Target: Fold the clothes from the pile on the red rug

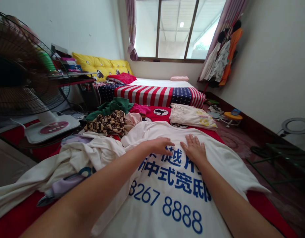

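A white T-shirt [164, 198] with blue printed characters and digits lies spread out before me on a red cloth. My right hand [195, 150] rests flat on its upper part, fingers stretched out. Close by on the left, my left hand [160, 146] is over the same shirt with its fingers apart; whether it touches the fabric I cannot tell. Neither hand holds anything. Crumpled white and lilac clothes [93, 155] lie beside my left forearm. Beyond the shirt sits a folded cream garment [191, 115] with yellow marks.
Brown patterned [109, 122] and green clothes [112, 107] are heaped at the left. A fan [53, 124] stands far left. A bed [152, 94] with a striped cover is at the back. On the right are an orange-topped stool [233, 115] and a dark green rack [286, 158].
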`<state>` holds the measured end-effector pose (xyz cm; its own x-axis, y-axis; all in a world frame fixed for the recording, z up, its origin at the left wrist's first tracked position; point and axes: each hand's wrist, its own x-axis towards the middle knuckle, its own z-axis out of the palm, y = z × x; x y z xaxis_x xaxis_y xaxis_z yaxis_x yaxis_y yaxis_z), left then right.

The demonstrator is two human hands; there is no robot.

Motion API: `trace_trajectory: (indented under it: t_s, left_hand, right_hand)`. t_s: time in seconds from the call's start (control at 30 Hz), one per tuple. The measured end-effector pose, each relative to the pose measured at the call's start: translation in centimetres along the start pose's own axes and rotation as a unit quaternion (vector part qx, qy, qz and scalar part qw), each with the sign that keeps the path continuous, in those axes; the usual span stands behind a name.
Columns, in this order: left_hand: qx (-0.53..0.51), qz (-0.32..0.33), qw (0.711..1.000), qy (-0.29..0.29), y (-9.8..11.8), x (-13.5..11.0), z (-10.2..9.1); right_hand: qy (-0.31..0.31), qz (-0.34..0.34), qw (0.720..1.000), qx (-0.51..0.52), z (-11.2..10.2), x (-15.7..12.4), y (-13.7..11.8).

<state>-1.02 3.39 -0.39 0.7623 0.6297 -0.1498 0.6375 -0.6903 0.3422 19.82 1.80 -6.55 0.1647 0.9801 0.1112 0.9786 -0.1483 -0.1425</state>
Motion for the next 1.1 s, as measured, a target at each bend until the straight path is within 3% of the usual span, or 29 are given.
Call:
trace_trajectory:
  t_s: [0.03,0.07,0.13,0.2,0.27,0.37,0.43,0.5,0.57,0.63,0.73,0.8,0.87,0.93,1.03,1.1]
  left_hand:
    - [-0.013,0.012,1.0,-0.014,-0.5,-1.1,-1.4]
    - [-0.006,0.002,1.0,0.008,-1.1,-2.3,-2.7]
    - [0.071,-0.078,0.986,0.127,-2.4,-5.0,-4.7]
    - [0.15,-0.197,0.944,0.217,-3.9,-7.6,-5.8]
    - [0.174,-0.293,0.918,0.2,-5.3,-9.7,-6.0]
    - [0.164,-0.364,0.91,0.11,-6.5,-11.5,-5.1]
    - [0.17,-0.367,0.908,0.107,-6.7,-12.0,-4.2]
    - [0.149,-0.332,0.921,0.139,-6.7,-12.1,-3.4]
    - [0.056,-0.285,0.94,0.182,-6.6,-12.2,-3.1]
    - [-0.126,-0.258,0.925,0.248,-6.7,-12.3,-3.7]
    - [-0.396,-0.245,0.812,0.352,-7.5,-12.6,-6.1]
    - [-0.443,-0.24,0.762,0.406,-8.6,-12.8,-8.2]
    - [-0.36,-0.262,0.774,0.451,-9.9,-13.0,-10.1]
    - [-0.175,-0.32,0.816,0.448,-11.3,-13.1,-11.3]
    - [0.125,-0.405,0.842,0.334,-12.8,-13.1,-11.6]
    - [0.207,-0.423,0.838,0.276,-13.2,-12.9,-11.0]
  right_hand:
    - [-0.001,0.001,1.0,-0.002,-0.1,0.0,0.0]
    - [0.0,0.002,1.0,-0.004,-0.1,0.0,-0.1]
    - [0.001,0.004,1.0,-0.009,-0.1,-0.1,-0.1]
    - [0.002,0.006,1.0,-0.013,-0.1,-0.1,-0.2]
    - [0.001,0.007,1.0,-0.018,-0.1,-0.1,-0.2]
    - [-0.001,0.008,1.0,-0.022,-0.1,-0.1,-0.2]
    - [0.0,0.008,1.0,-0.023,-0.1,-0.1,-0.2]
    - [0.002,0.006,1.0,-0.022,-0.1,-0.1,-0.2]
    - [0.004,0.006,1.0,-0.02,-0.1,-0.1,-0.1]
    - [0.006,0.008,1.0,-0.016,-0.1,-0.1,-0.1]
    - [0.008,0.009,1.0,-0.012,-0.1,-0.1,-0.1]
    - [0.013,0.007,1.0,-0.009,0.0,-0.1,-0.1]
    - [0.016,0.007,1.0,-0.005,0.0,-0.2,-0.1]
    - [0.017,0.008,1.0,-0.001,0.0,-0.2,-0.1]
    - [0.017,0.009,1.0,0.002,-0.1,-0.3,-0.1]
    - [0.018,0.008,1.0,0.002,-0.1,-0.3,-0.1]
